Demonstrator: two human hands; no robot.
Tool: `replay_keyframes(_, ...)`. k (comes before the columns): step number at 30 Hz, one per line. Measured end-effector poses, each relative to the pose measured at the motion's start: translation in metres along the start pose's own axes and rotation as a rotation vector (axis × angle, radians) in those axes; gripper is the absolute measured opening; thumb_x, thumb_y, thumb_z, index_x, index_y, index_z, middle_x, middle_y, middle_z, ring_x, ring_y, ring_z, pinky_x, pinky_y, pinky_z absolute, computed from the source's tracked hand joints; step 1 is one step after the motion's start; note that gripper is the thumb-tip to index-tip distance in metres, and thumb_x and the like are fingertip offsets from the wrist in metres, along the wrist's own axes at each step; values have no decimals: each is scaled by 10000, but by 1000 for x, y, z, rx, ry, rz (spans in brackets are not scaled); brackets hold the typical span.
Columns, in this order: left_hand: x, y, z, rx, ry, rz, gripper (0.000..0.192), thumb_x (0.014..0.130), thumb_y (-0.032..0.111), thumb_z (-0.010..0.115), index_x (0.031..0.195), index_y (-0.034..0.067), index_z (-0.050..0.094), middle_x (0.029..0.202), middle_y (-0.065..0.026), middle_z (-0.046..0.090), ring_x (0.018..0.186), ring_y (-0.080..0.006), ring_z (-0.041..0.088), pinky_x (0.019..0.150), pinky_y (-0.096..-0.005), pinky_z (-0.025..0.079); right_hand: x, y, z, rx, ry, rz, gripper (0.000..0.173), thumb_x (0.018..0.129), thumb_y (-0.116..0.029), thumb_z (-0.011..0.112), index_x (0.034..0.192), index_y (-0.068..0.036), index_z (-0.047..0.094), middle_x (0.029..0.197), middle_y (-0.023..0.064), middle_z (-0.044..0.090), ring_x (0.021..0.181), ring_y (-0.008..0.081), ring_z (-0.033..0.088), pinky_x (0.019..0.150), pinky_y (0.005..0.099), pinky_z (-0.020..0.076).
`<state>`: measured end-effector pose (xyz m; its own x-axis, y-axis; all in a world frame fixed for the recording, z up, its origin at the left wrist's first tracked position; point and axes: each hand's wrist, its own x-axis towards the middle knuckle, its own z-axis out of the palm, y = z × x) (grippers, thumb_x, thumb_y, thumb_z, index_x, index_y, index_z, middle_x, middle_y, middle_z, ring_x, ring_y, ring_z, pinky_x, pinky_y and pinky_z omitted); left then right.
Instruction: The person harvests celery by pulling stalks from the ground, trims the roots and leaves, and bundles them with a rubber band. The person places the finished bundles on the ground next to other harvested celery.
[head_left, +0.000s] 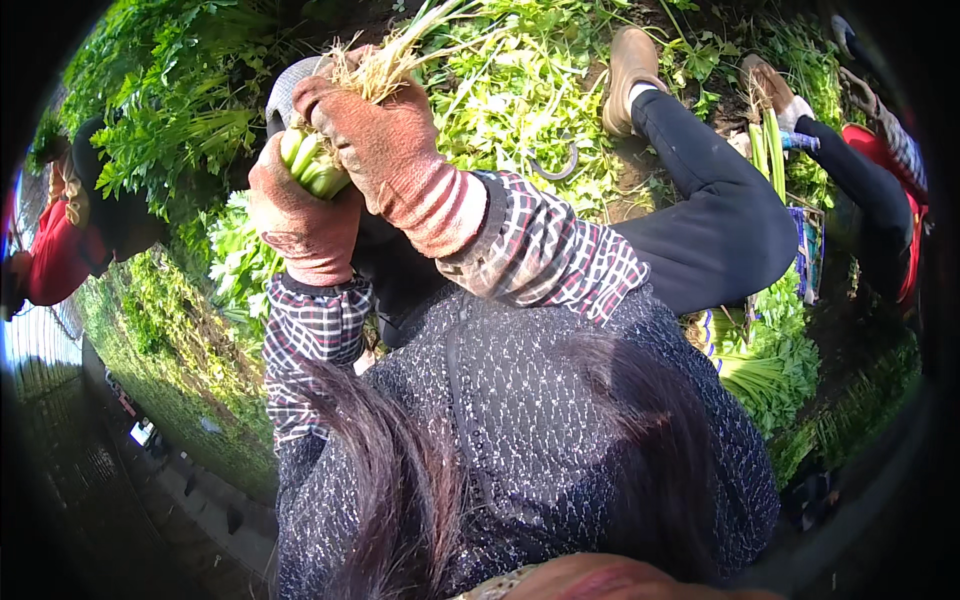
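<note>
My left hand (304, 214), in a soiled orange-pink knit glove, is closed around a bunch of celery (311, 161); its pale green stalk bases show above the palm. My right hand (394, 146), gloved alike, sits against the celery's upper end. From the top of the right fist stick out stringy roots (379, 71) with thin pale stalks running up and to the right. The fingers hide how these are gripped. A sickle's curved blade (562, 163) lies among cut celery leaves (517, 97) to the right of my hands.
My brown shoe (630, 79) rests among the leaves. At right, another person's gloved hand (795, 111) is beside rooted celery stalks (769, 150). Bundled celery (765, 367) lies by my right hip. Another person in red (64, 251) is far left, near standing celery (180, 97).
</note>
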<state>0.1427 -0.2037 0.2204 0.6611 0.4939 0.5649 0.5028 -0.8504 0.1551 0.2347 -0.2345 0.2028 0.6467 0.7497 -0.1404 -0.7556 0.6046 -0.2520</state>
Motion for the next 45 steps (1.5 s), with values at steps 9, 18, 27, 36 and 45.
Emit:
replay_keyframes(9,-2,-10,-17,151,-10,-37,783,585,292,862,1199,12,465,987,-170,581,833,-347,590,732,-414,484,42,-131,-243,-980,1040,-52,168,809,-123,622,880,29,608,715,97,609,591,195,557,564,354,456)
replay_keyframes(18,3,-6,-16,78,-78,-41,809,562,303,865,1204,16,467,979,-167,587,835,-361,583,742,-432,463,-32,-107,-409,-1889,438,1156,292,806,-237,613,1034,-59,656,870,146,649,807,180,643,670,337,518)
replay_keyframes(27,22,12,9,5,-106,7,682,596,258,809,1155,49,477,877,-144,581,789,-335,590,659,-447,475,-21,-183,-262,-1176,822,817,210,811,-180,691,975,-53,658,744,44,668,464,125,549,471,219,474)
replay_keyframes(36,20,18,32,25,-158,53,645,609,216,775,1153,54,467,860,-127,551,750,-316,581,632,-434,466,12,-231,-125,-741,161,-235,449,881,-35,545,1311,-93,428,1096,82,589,894,190,625,780,362,557)
replay_keyframes(45,22,46,61,36,-246,38,311,807,132,505,1115,87,493,862,-82,567,766,-253,583,674,-397,445,0,-197,-21,-798,-95,-308,279,899,-83,580,1166,-10,547,848,103,673,738,140,637,711,241,510)
